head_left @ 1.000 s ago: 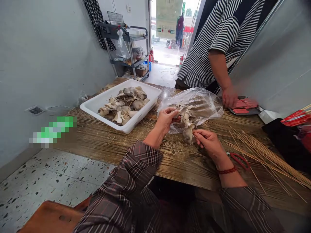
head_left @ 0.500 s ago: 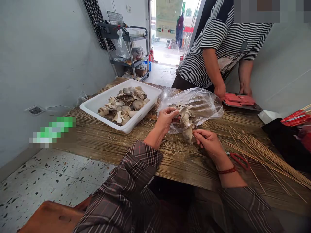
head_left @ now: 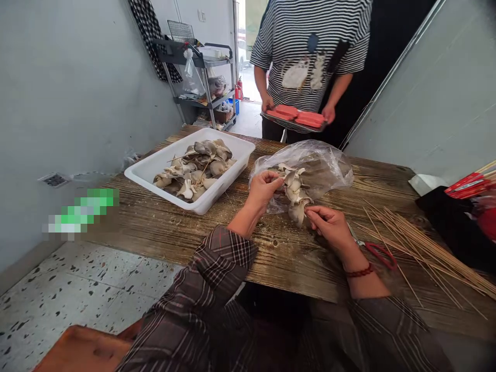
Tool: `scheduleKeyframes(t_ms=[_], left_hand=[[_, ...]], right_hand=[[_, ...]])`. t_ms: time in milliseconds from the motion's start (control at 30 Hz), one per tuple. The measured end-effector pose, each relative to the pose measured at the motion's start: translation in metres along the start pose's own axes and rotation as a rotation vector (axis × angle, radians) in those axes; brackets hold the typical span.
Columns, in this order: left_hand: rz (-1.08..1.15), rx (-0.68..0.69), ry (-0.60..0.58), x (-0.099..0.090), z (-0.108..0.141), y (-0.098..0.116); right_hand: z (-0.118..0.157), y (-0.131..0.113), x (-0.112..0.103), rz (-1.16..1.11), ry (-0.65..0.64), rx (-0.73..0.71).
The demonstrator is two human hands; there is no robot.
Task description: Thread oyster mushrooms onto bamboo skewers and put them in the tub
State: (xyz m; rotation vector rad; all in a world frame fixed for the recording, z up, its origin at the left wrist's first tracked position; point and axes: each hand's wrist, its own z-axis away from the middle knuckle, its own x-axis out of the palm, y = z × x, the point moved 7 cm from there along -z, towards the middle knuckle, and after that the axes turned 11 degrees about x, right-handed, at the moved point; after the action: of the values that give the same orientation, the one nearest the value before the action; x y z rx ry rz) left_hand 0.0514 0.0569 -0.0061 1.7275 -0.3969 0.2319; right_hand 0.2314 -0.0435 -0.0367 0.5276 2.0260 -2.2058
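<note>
Grey-white mushroom pieces [head_left: 295, 194] hang together in a row between my two hands, above the near edge of a clear plastic bag [head_left: 325, 168]. My left hand [head_left: 265, 191] is closed on the upper left end of this row. At the lower right end, my right hand [head_left: 327, 223], with a red bead bracelet at the wrist, pinches the mushrooms; a skewer inside them is too hidden to make out. Left of the bag stands a white tray [head_left: 201, 205] heaped with more mushrooms [head_left: 197, 168], with thin sticks lying among them.
Bamboo skewers [head_left: 430, 253] and red-handled scissors [head_left: 382, 254] lie on the wooden table [head_left: 163, 232] at right, beside a black container [head_left: 457, 227] with red packets. Across the table a person in a striped shirt [head_left: 310, 46] holds a tray of pink slabs [head_left: 296, 116]. A shelf cart [head_left: 203, 62] stands behind.
The other person has moved left and lifted the tray of pink slabs off the table, now holding it with both hands. My hands have hardly moved and keep their hold.
</note>
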Motion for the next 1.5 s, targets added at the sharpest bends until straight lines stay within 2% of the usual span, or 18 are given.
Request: scheduleKeyframes(t_ms=[400, 567, 733, 900, 1033, 1167, 1300, 1500], left_hand=[[-0.129, 0.089, -0.088, 0.002, -0.003, 0.003], [-0.178, 0.119, -0.140, 0.005, -0.003, 0.003], [-0.056, -0.009, -0.219, 0.012, 0.001, -0.004], [0.114, -0.169, -0.155, 0.008, 0.003, -0.012], [0.194, -0.244, -0.159, 0.009, 0.004, -0.019], [0.219, -0.244, -0.195, 0.015, 0.007, -0.025], [0.252, -0.250, -0.172, 0.018, 0.009, -0.030], [0.255, -0.197, -0.021, 0.007, 0.002, -0.028]], right_hand=[[0.002, -0.008, 0.000, 0.061, 0.046, -0.086], [0.001, -0.003, 0.000, 0.103, 0.064, -0.094], [0.000, -0.003, 0.001, 0.109, 0.068, -0.115], [-0.001, -0.004, 0.000, 0.086, 0.081, -0.098], [0.000, -0.006, -0.001, 0.115, 0.092, -0.131], [0.003, -0.012, 0.002, 0.234, 0.132, -0.242], [0.005, -0.014, 0.005, 0.306, 0.158, -0.291], [0.001, -0.011, 0.007, 0.226, 0.083, -0.224]])
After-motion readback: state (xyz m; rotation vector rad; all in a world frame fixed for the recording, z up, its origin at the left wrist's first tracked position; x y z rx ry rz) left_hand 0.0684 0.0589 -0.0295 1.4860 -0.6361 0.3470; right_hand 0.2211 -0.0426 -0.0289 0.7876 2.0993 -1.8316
